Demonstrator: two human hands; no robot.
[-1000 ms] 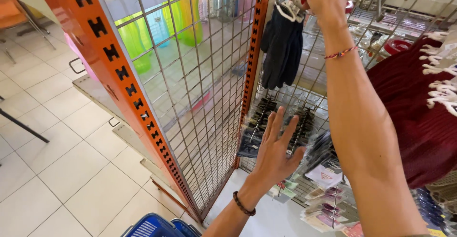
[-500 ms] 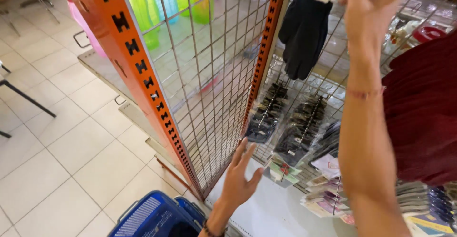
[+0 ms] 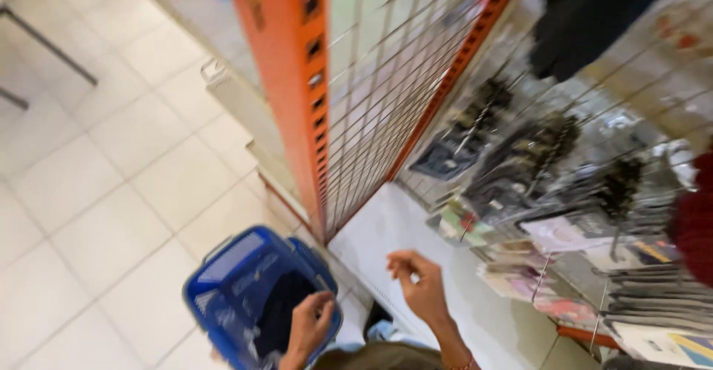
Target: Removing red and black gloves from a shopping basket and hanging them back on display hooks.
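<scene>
A blue plastic shopping basket [image 3: 238, 281] stands on the floor at the lower left, with a dark garment [image 3: 278, 310] inside. My left hand [image 3: 310, 325] is down at the basket's near rim, fingers curled toward the garment; blur hides whether it grips anything. Just above the white shelf base [image 3: 394, 229] my right hand [image 3: 420, 284] hovers with its fingers loosely curled in and nothing visible in them. A reddish bracelet shows on that wrist.
An orange upright [image 3: 286, 65] carries a wire grid panel [image 3: 386, 80]. On the right, hooks carry packets of hair accessories [image 3: 520, 154] and cards [image 3: 564, 232]. A dark garment [image 3: 587, 13] hangs above and a maroon one [image 3: 694, 221] at the right edge. Pale floor tiles [image 3: 96, 192] lie to the left.
The view has tilted down. Both arms have dropped: my right hand came off the hanging garment to shelf height, and my left hand moved from the grid to the basket.
</scene>
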